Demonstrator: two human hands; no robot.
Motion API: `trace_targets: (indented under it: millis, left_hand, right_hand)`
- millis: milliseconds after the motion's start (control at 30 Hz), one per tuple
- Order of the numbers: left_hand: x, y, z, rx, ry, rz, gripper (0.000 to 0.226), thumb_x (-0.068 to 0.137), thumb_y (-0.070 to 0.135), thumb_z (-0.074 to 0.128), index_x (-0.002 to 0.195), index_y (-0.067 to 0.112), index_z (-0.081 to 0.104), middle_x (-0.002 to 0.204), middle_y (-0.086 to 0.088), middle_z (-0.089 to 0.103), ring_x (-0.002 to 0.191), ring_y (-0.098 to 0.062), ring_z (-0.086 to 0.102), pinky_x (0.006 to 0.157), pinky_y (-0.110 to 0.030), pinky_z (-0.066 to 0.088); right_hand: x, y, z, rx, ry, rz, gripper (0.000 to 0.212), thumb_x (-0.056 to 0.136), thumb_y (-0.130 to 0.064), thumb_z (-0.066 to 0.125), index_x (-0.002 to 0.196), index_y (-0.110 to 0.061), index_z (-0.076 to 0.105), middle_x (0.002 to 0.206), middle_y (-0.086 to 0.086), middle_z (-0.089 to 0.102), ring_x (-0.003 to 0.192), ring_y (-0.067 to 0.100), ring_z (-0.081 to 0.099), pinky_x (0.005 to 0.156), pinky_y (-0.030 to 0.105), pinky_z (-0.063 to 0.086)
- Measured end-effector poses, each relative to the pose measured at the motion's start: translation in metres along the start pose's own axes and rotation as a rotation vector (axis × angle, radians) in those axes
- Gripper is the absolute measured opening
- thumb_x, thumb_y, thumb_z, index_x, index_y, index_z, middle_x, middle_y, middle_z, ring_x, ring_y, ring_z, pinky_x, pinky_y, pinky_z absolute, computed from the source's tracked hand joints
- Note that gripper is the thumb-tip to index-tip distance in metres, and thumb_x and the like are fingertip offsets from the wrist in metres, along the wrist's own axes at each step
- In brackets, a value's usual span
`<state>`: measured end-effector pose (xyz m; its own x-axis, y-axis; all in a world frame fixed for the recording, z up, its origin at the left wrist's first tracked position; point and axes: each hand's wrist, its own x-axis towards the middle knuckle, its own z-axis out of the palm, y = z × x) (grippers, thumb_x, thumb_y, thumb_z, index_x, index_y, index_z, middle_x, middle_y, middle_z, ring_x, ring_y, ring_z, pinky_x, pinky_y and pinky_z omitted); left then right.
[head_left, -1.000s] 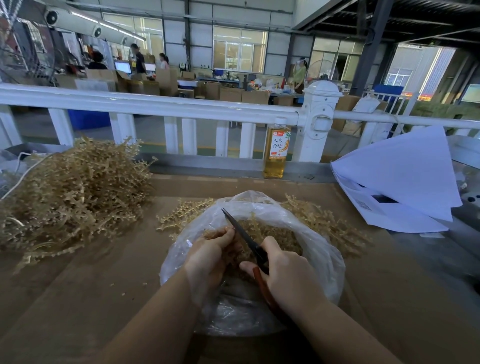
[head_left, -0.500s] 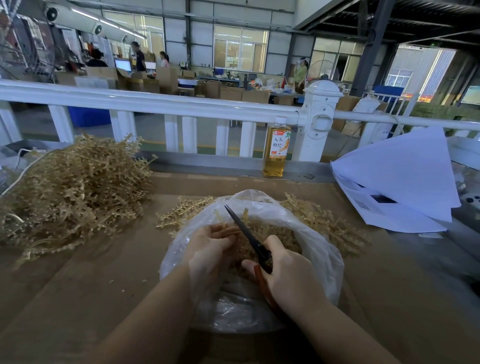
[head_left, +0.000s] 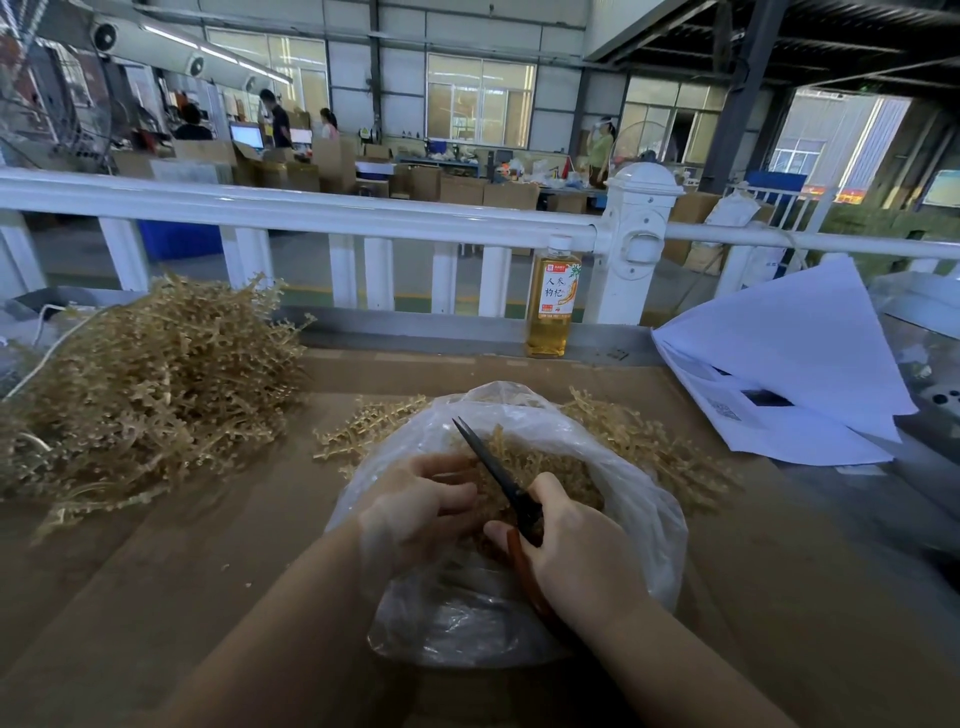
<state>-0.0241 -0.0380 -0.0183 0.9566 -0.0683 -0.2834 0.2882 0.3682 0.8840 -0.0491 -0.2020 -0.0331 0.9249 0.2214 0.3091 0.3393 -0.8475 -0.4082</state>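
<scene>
Head view, and it's all happening at the clear plastic bag (head_left: 644, 519) in the middle of the bench (head_left: 156, 597). The right hand (head_left: 576, 551) is wrapped round the orange handles of the scissors (head_left: 488, 467), with the dark blades pointing up and away over the bag's mouth. The left hand (head_left: 415, 512) is down in that mouth, fingers curled onto the golden sprigs (head_left: 545, 462) and feeding them towards the blades.

How far along? The bag already holds a fair bed of sprigs, so there's real progress. But left of the bag sits a big untrimmed heap (head_left: 140, 384), and a thinner scatter (head_left: 363, 431) lies just behind the bag. By my reading, most of the cutting is still to come.

Against a second ago, a sprig tip now pokes up beside the blade and the left fingers have spread a little. The scissors have barely shifted. Behind the bag, the bottle (head_left: 553, 301) by the white railing (head_left: 363, 213) hasn't budged, nor have the papers (head_left: 795, 374) to the bag's right.
</scene>
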Motion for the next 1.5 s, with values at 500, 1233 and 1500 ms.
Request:
trace_targets:
  millis: [500, 1233, 1500]
  left_hand:
    - [0.007, -0.005, 0.012, -0.397, 0.123, -0.042, 0.018, 0.089, -0.008, 0.053, 0.08, 0.007, 0.054, 0.083, -0.013, 0.063, 0.077, -0.022, 0.062, 0.05, -0.024, 0.057]
    - [0.012, -0.005, 0.019, -0.496, 0.265, 0.002, 0.015, 0.094, -0.006, 0.044, 0.09, 0.004, 0.054, 0.081, -0.012, 0.06, 0.073, -0.019, 0.059, 0.042, -0.02, 0.052]
    - [0.013, -0.007, 0.011, -0.502, 0.186, 0.006, 0.021, 0.095, -0.004, 0.044, 0.082, 0.005, 0.058, 0.075, -0.009, 0.066, 0.072, -0.015, 0.063, 0.049, -0.019, 0.055]
  right_hand:
    - [-0.003, 0.001, -0.007, 0.047, -0.01, -0.007, 0.034, 0.085, -0.064, 0.05, 0.099, -0.034, 0.04, 0.09, -0.01, 0.062, 0.083, 0.009, 0.062, 0.071, 0.025, 0.049]
    - [-0.005, 0.004, -0.005, -0.027, -0.064, -0.049, 0.034, 0.083, -0.067, 0.049, 0.096, -0.038, 0.033, 0.09, -0.012, 0.058, 0.08, 0.005, 0.056, 0.057, 0.012, 0.032]
    - [-0.002, 0.005, -0.004, -0.013, -0.088, -0.022, 0.035, 0.084, -0.066, 0.049, 0.093, -0.036, 0.034, 0.088, -0.01, 0.059, 0.081, 0.01, 0.058, 0.064, 0.023, 0.042]
